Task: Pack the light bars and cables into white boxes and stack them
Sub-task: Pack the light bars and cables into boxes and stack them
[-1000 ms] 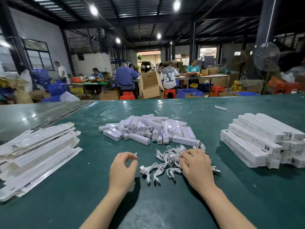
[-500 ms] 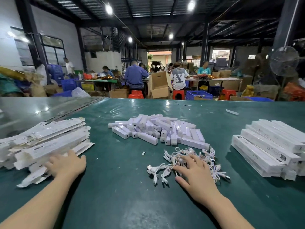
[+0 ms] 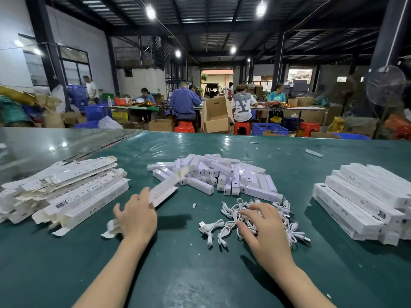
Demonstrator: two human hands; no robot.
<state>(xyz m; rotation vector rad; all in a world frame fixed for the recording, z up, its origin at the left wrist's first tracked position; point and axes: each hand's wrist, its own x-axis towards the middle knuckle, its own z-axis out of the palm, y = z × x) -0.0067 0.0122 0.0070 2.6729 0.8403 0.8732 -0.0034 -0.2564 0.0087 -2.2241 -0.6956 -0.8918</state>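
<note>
Gripping one flat, unfolded white box (image 3: 163, 192) across its middle, the left hand (image 3: 136, 218) holds it at a slant above the green table (image 3: 200, 274), one end of the box poking out near the wrist and the other reaching toward the table's centre; the box is blurred. The right hand (image 3: 264, 232) lies relaxed with its fingers spread on the tangle of short white cables (image 3: 224, 232), touching them without visibly closing round any. Left of the held box sits a loose heap of flat boxes (image 3: 73, 192), overlapping at odd angles. On the right, well apart from the cables, closed boxes (image 3: 364, 201) lie stacked in neat layers. Just beyond the cables, the light bars (image 3: 213, 176) form a jumbled white pile near mid-table. Farther back, a small white strip (image 3: 314, 152) lies alone. Past the table's far edge, seated workers (image 3: 183, 103) face other benches beside an open cardboard carton (image 3: 216, 117), and a standing fan (image 3: 385, 85) is at the right.
</note>
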